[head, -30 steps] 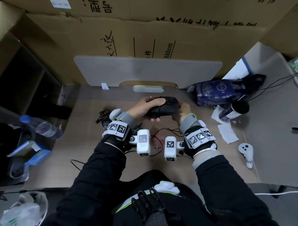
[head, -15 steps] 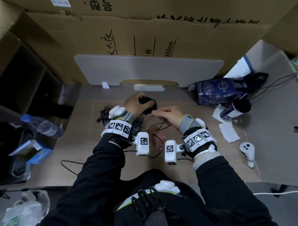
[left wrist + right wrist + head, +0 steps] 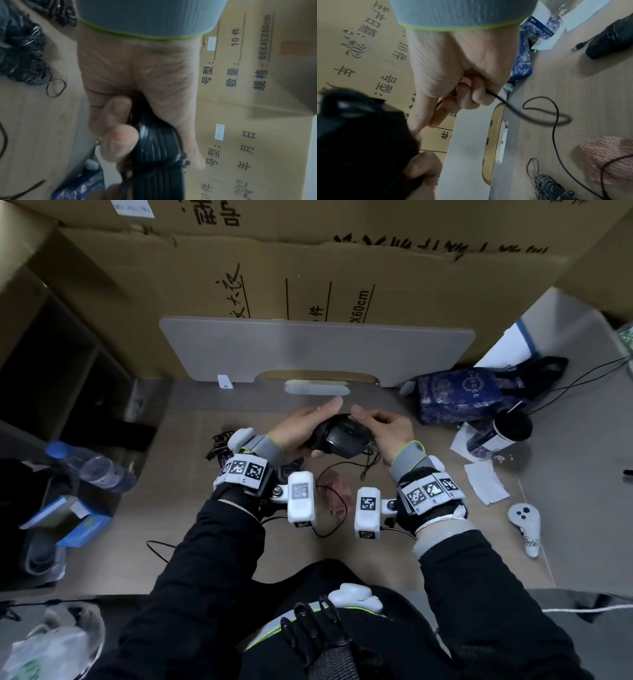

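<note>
**Head view.** My left hand (image 3: 298, 431) grips the black mouse (image 3: 342, 438) from its left side, thumb beneath and fingers over the top. The mouse is held above the table (image 3: 191, 481), near its middle, between both hands. My right hand (image 3: 387, 428) sits just beside the mouse on its right, fingers curled. The cable (image 3: 368, 462) hangs below the mouse and trails toward me. A blue bag (image 3: 459, 395) lies near, to the right.

**Left wrist view.** My fingers (image 3: 118, 140) are curled tight round the mouse (image 3: 157, 146), whose body carries several turns of cable side by side. A pile of black rubber bands (image 3: 22, 56) lies on the table.

**Right wrist view.** My right fingers (image 3: 476, 94) are curled narrow and pinch the cable (image 3: 513, 108), which leaves the fist and loops across the table. The thumb reaches to the mouse's edge. A pink knitted item (image 3: 604, 155) lies on the table, the cable crossing it.
</note>
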A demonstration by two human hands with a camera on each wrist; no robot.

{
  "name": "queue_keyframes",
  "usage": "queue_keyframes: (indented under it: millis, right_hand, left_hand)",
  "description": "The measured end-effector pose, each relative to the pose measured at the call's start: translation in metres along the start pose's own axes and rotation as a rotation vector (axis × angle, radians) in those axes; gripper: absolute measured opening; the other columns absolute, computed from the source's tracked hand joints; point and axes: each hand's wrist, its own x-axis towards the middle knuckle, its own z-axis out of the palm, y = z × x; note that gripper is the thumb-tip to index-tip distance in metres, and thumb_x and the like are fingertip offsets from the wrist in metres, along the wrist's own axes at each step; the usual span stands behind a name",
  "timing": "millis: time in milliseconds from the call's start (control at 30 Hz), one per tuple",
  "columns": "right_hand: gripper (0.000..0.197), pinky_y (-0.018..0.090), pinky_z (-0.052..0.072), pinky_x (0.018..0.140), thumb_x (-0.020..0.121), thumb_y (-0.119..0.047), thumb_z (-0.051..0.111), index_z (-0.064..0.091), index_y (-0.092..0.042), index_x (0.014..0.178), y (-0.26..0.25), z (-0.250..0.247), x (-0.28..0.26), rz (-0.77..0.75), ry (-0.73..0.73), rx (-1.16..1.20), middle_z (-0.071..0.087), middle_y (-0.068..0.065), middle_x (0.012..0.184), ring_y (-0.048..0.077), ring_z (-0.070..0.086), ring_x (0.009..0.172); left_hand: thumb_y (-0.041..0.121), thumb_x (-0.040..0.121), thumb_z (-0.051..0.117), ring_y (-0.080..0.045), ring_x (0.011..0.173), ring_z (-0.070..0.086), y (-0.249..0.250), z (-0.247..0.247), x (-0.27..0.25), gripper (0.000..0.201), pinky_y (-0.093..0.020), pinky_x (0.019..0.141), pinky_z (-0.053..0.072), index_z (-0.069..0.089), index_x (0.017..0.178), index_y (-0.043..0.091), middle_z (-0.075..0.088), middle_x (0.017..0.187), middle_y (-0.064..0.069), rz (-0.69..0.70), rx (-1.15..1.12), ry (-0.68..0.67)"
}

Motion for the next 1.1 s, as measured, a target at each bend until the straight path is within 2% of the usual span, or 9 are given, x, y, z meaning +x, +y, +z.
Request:
queue_keyframes:
  millis: [133,200,333,467,667,767,900,1000,1100]
  right_hand:
    - [0.008,0.014,0.036,0.042,0.091,-0.022,0.068,0.069,-0.015,0.087,0.006,0.004,0.0,0.138,0.039,-0.021,0.064,-0.005,0.054,0.003,0.045,0.038]
    - [0.014,0.013,0.023,0.034,0.096,-0.003,0.052,0.064,-0.01,0.094,0.008,0.008,-0.002,0.167,0.002,-0.028,0.055,-0.009,0.043,0.003,0.033,0.029]
    - [0.017,0.018,0.027,0.036,0.095,-0.022,0.059,0.066,-0.01,0.106,0.016,0.014,-0.011,0.181,-0.21,-0.179,0.064,0.001,0.074,0.007,0.035,0.037]
    - [0.023,0.015,0.024,0.039,0.093,-0.032,0.064,0.075,-0.014,0.102,0.006,0.014,-0.019,0.198,-0.455,-0.207,0.053,-0.001,0.063,0.008,0.03,0.041]
    - [0.023,0.014,0.024,0.041,0.09,-0.02,0.068,0.065,-0.009,0.069,-0.027,0.006,-0.016,0.015,-0.323,-0.079,0.046,-0.011,0.043,0.006,0.032,0.039]
    - [0.023,0.014,0.033,0.046,0.088,-0.024,0.072,0.066,-0.013,0.068,-0.024,0.005,-0.009,-0.062,-0.169,-0.002,0.055,-0.011,0.05,0.004,0.04,0.044]
    - [0.024,0.028,0.049,0.069,0.081,-0.038,0.077,0.07,-0.018,0.072,-0.008,0.001,-0.005,-0.082,-0.035,-0.017,0.068,0.002,0.073,0.014,0.059,0.067]
    - [0.025,0.025,0.042,0.055,0.086,-0.04,0.072,0.065,-0.021,0.07,-0.001,0.002,-0.006,0.001,-0.131,0.104,0.06,0.002,0.065,0.017,0.051,0.059]
    - [0.016,0.024,0.024,0.046,0.099,-0.011,0.051,0.062,-0.005,0.088,0.005,0.006,-0.007,0.077,-0.193,0.115,0.047,0.0,0.058,0.01,0.035,0.045]
  left_hand:
    - [0.049,0.091,0.066,-0.017,0.039,0.039,0.001,0.0,-0.001,0.043,-0.018,0.038,0.03,0.068,0.095,0.006,0.051,0.081,-0.025,0.078,-0.075,-0.003]
    - [0.046,0.078,0.075,-0.018,0.041,0.042,0.0,0.001,0.004,0.048,-0.018,0.037,0.029,0.061,0.104,0.008,0.057,0.078,-0.018,0.084,-0.166,0.121]
    - [0.05,0.067,0.08,-0.028,0.06,0.056,0.0,0.0,0.012,0.043,-0.028,0.048,0.043,0.065,0.097,0.023,0.067,0.088,-0.008,0.109,-0.276,0.439]
    - [0.061,0.078,0.072,-0.023,0.09,0.069,-0.005,-0.01,0.012,0.037,-0.039,0.077,0.058,0.064,0.091,0.028,0.072,0.098,0.002,0.107,0.248,0.617]
    - [0.06,0.089,0.057,-0.02,0.082,0.063,-0.007,-0.009,0.006,0.045,-0.03,0.071,0.046,0.072,0.091,0.017,0.07,0.088,0.0,0.072,0.862,0.447]
    - [0.049,0.099,0.053,-0.02,0.069,0.058,0.0,-0.001,0.006,0.046,-0.029,0.065,0.043,0.064,0.076,0.011,0.064,0.075,-0.006,0.051,0.568,0.373]
    - [0.055,0.096,0.058,-0.02,0.075,0.067,0.012,0.007,0.0,0.043,-0.035,0.078,0.052,0.071,0.097,0.014,0.072,0.081,-0.004,-0.01,0.129,0.261]
    - [0.058,0.091,0.063,-0.029,0.081,0.063,0.015,0.007,-0.005,0.042,-0.041,0.078,0.048,0.076,0.093,0.019,0.071,0.085,-0.01,0.021,-0.021,0.231]
    - [0.062,0.088,0.063,-0.038,0.088,0.051,0.011,0.002,-0.004,0.04,-0.044,0.074,0.038,0.08,0.085,0.027,0.066,0.089,-0.017,0.107,-0.17,0.216]
